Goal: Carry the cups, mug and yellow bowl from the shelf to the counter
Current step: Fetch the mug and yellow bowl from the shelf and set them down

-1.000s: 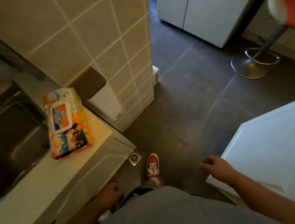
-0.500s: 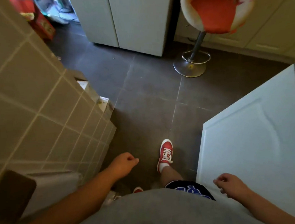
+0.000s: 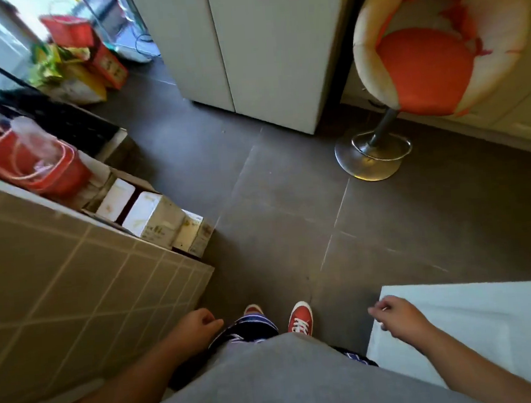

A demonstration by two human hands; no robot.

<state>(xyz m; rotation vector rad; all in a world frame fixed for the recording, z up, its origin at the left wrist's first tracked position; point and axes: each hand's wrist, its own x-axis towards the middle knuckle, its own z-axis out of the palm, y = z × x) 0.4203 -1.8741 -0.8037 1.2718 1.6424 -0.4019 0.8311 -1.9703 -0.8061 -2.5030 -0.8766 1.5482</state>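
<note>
No cup, mug, yellow bowl or shelf shows in the head view. My left hand (image 3: 195, 328) hangs low at my side beside the tiled wall, fingers loosely curled around nothing. My right hand (image 3: 395, 315) is held out low on the right, over the edge of a white surface (image 3: 489, 320), also loosely curled and holding nothing. My red shoes stand on the dark floor between the two hands.
A tiled wall end (image 3: 73, 280) stands at my left, with white boxes (image 3: 154, 219) and a red bag (image 3: 38, 162) behind it. An orange and cream bar stool (image 3: 421, 61) is ahead right, beside a white cabinet (image 3: 246, 50). Dark tiled floor (image 3: 273, 200) lies open ahead.
The view has swung away from the sink counter and past the tiled wall end toward the room with the stool. Both hands stay low and hold nothing; my feet have stepped forward.
</note>
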